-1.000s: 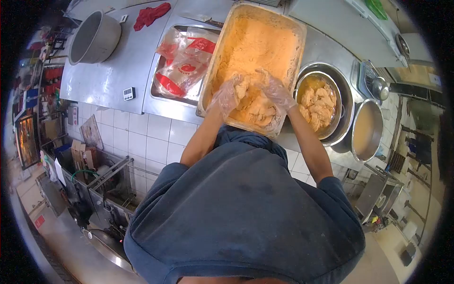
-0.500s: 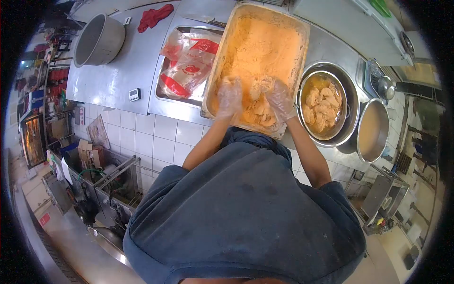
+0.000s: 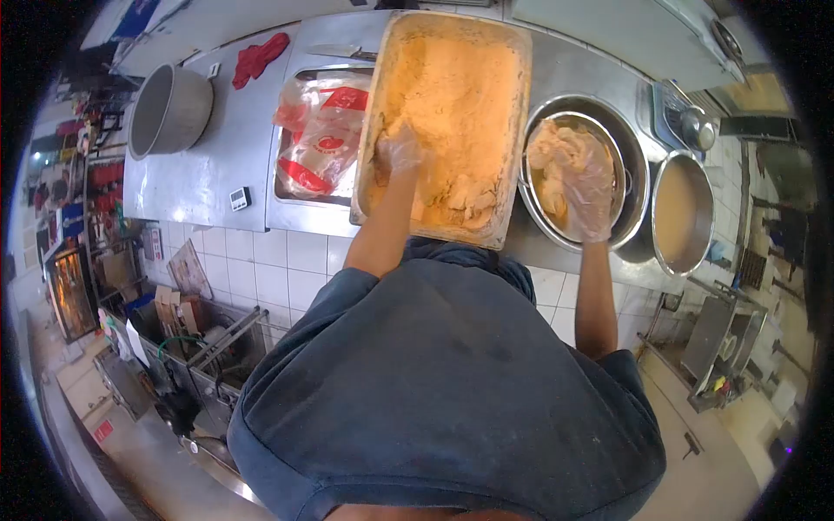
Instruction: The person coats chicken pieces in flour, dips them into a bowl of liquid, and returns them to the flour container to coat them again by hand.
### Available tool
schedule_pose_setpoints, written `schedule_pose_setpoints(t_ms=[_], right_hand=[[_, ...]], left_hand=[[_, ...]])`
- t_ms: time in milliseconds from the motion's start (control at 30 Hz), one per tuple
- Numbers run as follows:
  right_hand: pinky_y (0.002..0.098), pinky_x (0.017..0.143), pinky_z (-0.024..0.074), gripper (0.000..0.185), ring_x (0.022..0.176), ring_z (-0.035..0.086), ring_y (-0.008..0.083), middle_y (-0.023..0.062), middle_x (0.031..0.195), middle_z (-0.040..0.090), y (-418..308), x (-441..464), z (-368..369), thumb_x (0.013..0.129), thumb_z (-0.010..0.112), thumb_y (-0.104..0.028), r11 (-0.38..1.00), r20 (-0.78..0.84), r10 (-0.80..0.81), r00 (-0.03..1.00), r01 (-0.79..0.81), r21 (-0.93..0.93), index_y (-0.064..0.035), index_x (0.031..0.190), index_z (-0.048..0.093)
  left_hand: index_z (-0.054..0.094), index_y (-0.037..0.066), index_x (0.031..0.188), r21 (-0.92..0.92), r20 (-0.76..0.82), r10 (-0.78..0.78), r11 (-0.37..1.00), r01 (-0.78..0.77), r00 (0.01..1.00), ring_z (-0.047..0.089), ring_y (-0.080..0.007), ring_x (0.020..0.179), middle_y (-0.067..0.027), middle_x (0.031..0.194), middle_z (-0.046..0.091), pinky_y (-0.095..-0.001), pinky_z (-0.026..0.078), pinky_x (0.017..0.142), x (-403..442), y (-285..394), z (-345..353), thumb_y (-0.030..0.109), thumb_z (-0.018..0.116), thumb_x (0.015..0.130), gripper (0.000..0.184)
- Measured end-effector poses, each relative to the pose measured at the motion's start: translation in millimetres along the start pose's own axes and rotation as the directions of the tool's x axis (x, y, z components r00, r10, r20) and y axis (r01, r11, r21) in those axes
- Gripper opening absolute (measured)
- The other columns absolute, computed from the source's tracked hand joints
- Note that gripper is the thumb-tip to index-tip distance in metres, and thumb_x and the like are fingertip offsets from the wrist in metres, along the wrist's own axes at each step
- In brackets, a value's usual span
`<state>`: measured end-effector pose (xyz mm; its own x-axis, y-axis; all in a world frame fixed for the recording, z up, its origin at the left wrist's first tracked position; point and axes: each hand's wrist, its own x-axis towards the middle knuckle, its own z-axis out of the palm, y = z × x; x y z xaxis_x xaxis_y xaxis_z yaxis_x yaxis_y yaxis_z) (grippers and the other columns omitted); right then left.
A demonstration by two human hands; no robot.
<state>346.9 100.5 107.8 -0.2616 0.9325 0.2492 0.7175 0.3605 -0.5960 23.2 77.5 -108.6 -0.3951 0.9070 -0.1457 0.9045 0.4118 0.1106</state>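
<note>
Head camera: pale meat pieces (image 3: 556, 146) are contained in nested steel bowls (image 3: 638, 165), right of the tray (image 3: 519, 95), whose long axis is pointed away from the body. They are touched by the right hand (image 3: 588, 195), the nearer; the left hand (image 3: 400, 149) is lowered into orange powder (image 3: 460, 95). Neither grasp can be told.

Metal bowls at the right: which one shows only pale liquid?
The far-right bowl shows only pale liquid; beside it, a larger bowl holds a smaller bowl, where the right hand touches chicken pieces.
</note>
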Motion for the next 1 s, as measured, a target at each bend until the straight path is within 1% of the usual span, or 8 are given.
schedule_pose_setpoints(t_ms=[167, 233, 433, 533, 633, 767, 800, 1000], right_hand=[[0.0439, 0.089, 0.0501, 0.035, 0.097, 0.063, 0.0334, 0.0154, 0.105, 0.065, 98.4, -16.9, -28.4, 0.091, 0.067, -0.029, 0.936, 0.051, 0.052, 0.997, -0.031, -0.351, -0.0039, 0.116, 0.062], [0.0437, 0.087, 0.0506, 0.035, 0.096, 0.064, 0.0329, 0.0146, 0.103, 0.066, 136.4, -18.4, -26.1, 0.091, 0.067, -0.030, 0.890, 0.094, 0.050, 0.994, -0.002, -0.456, -0.0048, 0.115, 0.062], [0.0436, 0.089, 0.0503, 0.037, 0.101, 0.063, 0.0320, 0.0135, 0.108, 0.066, 150.0, 7.3, -6.2, 0.092, 0.064, -0.035, 0.838, 0.142, 0.100, 0.985, -0.006, -0.546, -0.0074, 0.117, 0.064], [0.0434, 0.103, 0.0452, 0.042, 0.119, 0.058, 0.0314, 0.0139, 0.126, 0.063, 53.1, 26.6, 1.9, 0.092, 0.060, -0.037, 0.939, 0.228, 0.161, 0.960, -0.078, -0.335, -0.0092, 0.124, 0.063], [0.0416, 0.109, 0.0405, 0.050, 0.123, 0.057, 0.0282, 0.0111, 0.130, 0.062, 21.5, 30.3, 52.3, 0.089, 0.067, -0.036, 0.984, 0.271, -0.145, 0.952, 0.111, 0.136, -0.0092, 0.132, 0.059], [0.0400, 0.107, 0.0413, 0.048, 0.121, 0.056, 0.0254, 0.0108, 0.127, 0.063, -12.6, 37.8, 110.7, 0.089, 0.070, -0.032, 0.568, 0.496, -0.287, 0.820, -0.271, 0.777, -0.0073, 0.129, 0.060], [0.0402, 0.106, 0.0423, 0.046, 0.119, 0.057, 0.0251, 0.0109, 0.124, 0.064, -1.7, 37.5, 129.8, 0.090, 0.070, -0.032, 0.374, 0.570, -0.335, 0.750, -0.449, 0.812, -0.0067, 0.127, 0.061], [0.0368, 0.088, 0.0503, 0.027, 0.099, 0.062, 0.0239, 0.0102, 0.106, 0.064, 14.2, 28.2, 157.2, 0.090, 0.067, -0.023, 0.753, 0.560, -0.231, 0.796, -0.218, 0.621, -0.0071, 0.112, 0.064]], left_hand=[[0.069, 0.001, 0.104, -0.561, -0.490, -0.119, 0.801, -0.208, 0.864, 0.069, -0.0237, 0.079, -0.0099, 0.089, 0.073, -0.0331, 0.054, 0.070, -2.1, -1.4, -29.7, 0.015, 0.074, 0.086, 0.024], [0.069, 0.001, 0.105, -0.932, -0.093, -0.222, 0.364, -0.006, 0.971, 0.067, -0.0197, 0.077, -0.0071, 0.087, 0.072, -0.0329, 0.053, 0.069, -16.5, 8.3, -64.9, 0.015, 0.075, 0.085, 0.025], [0.067, 0.002, 0.112, -0.995, 0.099, -0.003, 0.004, 0.099, 0.995, 0.059, -0.0090, 0.075, 0.0010, 0.091, 0.066, -0.0259, 0.049, 0.066, -28.7, 21.6, -86.6, 0.014, 0.076, 0.086, 0.030], [0.063, 0.001, 0.119, -0.963, 0.103, 0.034, 0.255, 0.091, 0.994, 0.059, -0.0081, 0.076, -0.0005, 0.095, 0.066, -0.0249, 0.049, 0.065, -37.2, 24.6, -95.6, 0.010, 0.075, 0.087, 0.035], [0.062, 0.000, 0.123, -0.970, 0.190, 0.125, 0.176, 0.167, 0.974, 0.060, -0.0091, 0.082, -0.0023, 0.098, 0.066, -0.0258, 0.050, 0.069, -48.9, 32.6, -113.7, 0.010, 0.075, 0.087, 0.039], [0.063, 0.001, 0.120, -0.982, 0.181, 0.238, 0.096, 0.162, 0.954, 0.061, -0.0098, 0.088, -0.0033, 0.099, 0.068, -0.0264, 0.051, 0.072, -54.8, 24.8, -97.0, 0.016, 0.079, 0.084, 0.042], [0.063, 0.001, 0.120, -0.987, 0.152, 0.250, 0.092, 0.132, 0.956, 0.062, -0.0101, 0.088, -0.0028, 0.099, 0.068, -0.0265, 0.051, 0.072, -55.2, 21.3, -90.9, 0.017, 0.080, 0.083, 0.043], [0.064, 0.004, 0.120, -0.870, 0.098, 0.219, 0.493, -0.024, 0.971, 0.067, -0.0155, 0.088, -0.0036, 0.098, 0.071, -0.0296, 0.054, 0.074, -60.2, -0.1, -96.7, 0.026, 0.082, 0.079, 0.050]])
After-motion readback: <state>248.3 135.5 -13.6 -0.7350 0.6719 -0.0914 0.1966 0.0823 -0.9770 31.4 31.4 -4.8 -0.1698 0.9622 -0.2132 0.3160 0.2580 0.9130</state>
